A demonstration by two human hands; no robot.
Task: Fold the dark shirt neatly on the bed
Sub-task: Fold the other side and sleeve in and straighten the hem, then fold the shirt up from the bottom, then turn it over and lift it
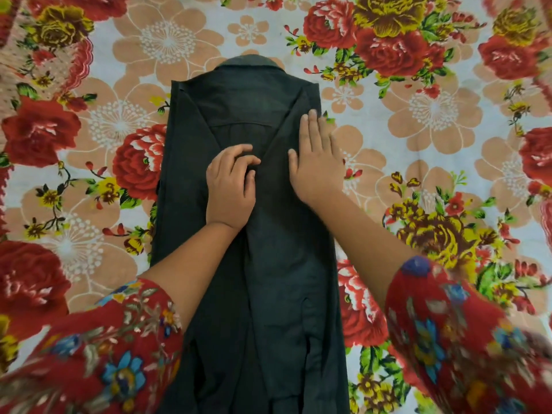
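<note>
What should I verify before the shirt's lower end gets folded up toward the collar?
1. Sides of the dark shirt folded inward: ok.
2. Far-end collar flat: ok.
3. Flat right hand pressing the right fold: ok.
4. Curled left hand pinching cloth at centre: cannot tell.
5. Even hem: cannot tell, beyond the frame.
6. Smooth bedsheet beside the shirt: ok.

Dark shirt (254, 264), sides seemingly folded inward.
</note>
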